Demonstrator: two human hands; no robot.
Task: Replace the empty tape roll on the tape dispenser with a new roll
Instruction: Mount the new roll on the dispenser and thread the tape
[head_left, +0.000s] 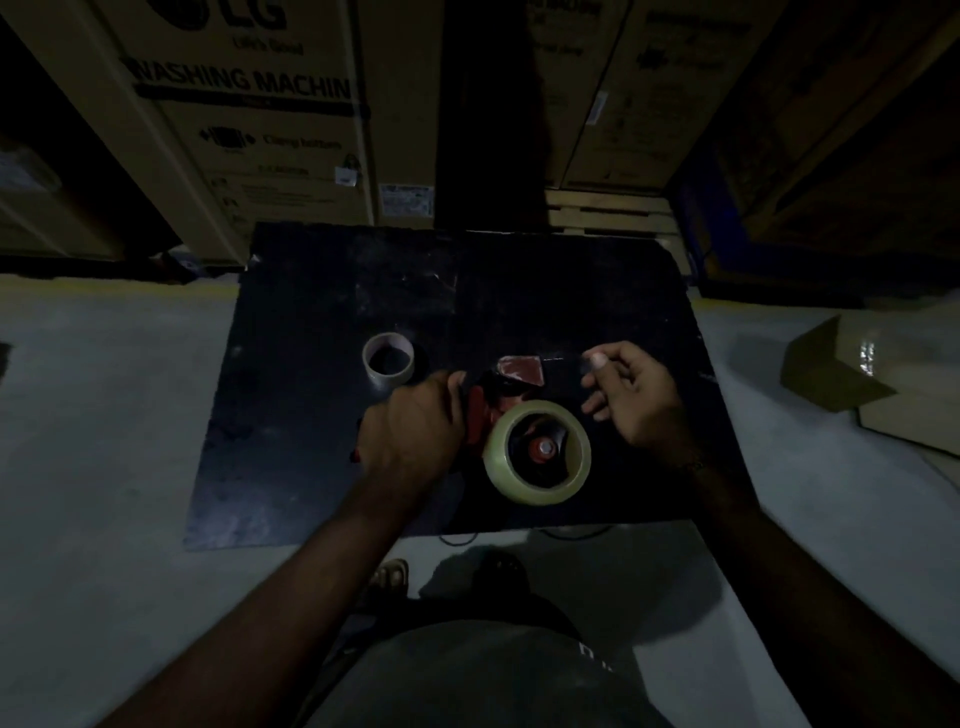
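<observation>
A red tape dispenser (511, 384) lies on its side on a black table (311, 415). A new roll of clear tape (537, 496) sits on its hub, whose red centre shows inside the roll. My left hand (415, 431) grips the dispenser's handle, hiding it. To the right, my right hand (631, 397) pinches the free end of the tape (563, 358) between thumb and forefinger, drawn out past the red front plate. The empty cardboard core (388, 359) stands on the table to the left of the dispenser.
Large cardboard boxes (249, 130) marked washing machine stand behind the table. A smaller open carton (857, 374) lies on the grey floor at right. My foot (389, 574) shows below the table's near edge. The scene is dim.
</observation>
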